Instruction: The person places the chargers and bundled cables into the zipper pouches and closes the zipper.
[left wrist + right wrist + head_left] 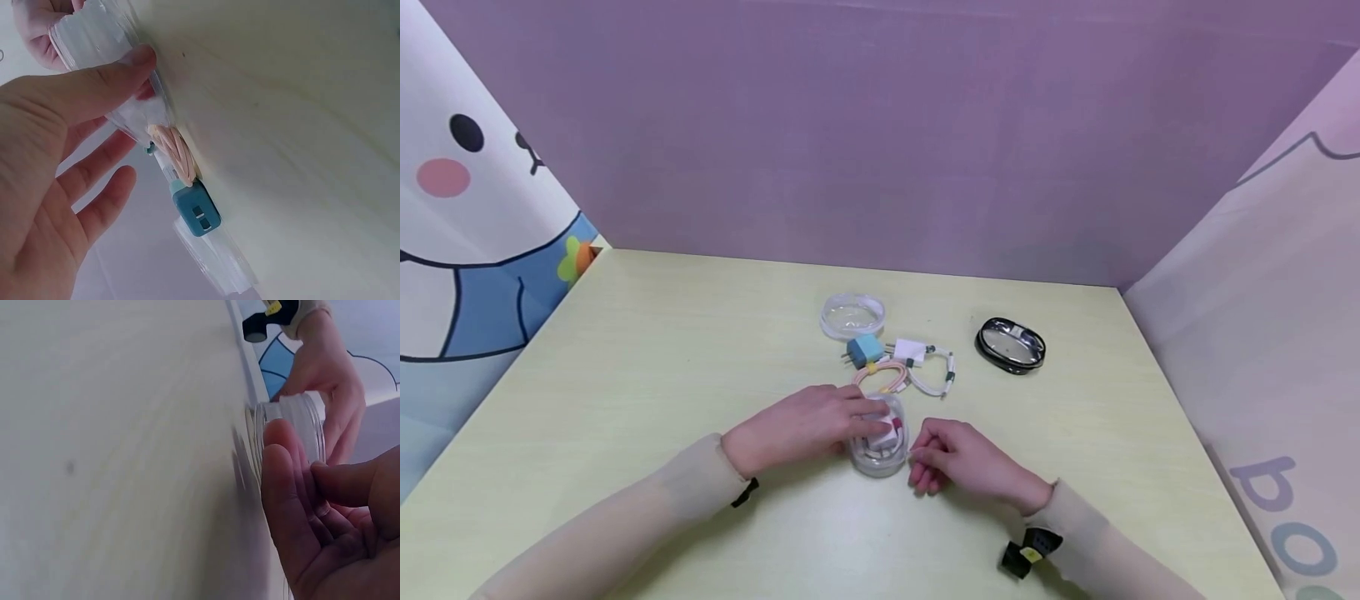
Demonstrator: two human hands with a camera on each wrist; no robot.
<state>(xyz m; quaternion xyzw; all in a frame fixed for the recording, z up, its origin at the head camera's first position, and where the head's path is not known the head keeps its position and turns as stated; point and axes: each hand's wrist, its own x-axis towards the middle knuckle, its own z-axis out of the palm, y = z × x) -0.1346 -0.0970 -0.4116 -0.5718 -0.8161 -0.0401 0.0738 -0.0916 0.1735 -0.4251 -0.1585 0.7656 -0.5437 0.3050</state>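
Observation:
A clear round case [878, 469] stands on the table between my hands, with a white charger [882, 435] and a coiled white cable inside. My left hand [820, 423] reaches over its left side. The left wrist view shows my thumb [115, 84] along the case wall, the fingers on the other side. Close to the right side is my right hand [962, 461], its fingers curled and thumb against them. In the right wrist view these fingertips [279, 459] overlap the case [309, 422]; whether they pinch anything is hidden.
Behind the case lie a coiled pink cable [891, 367], a blue charger [865, 350], a white charger [910, 352] and a looped white cable [950, 375]. A clear round container [826, 325] stands farther back. A black coiled item [1011, 367] lies at the back right.

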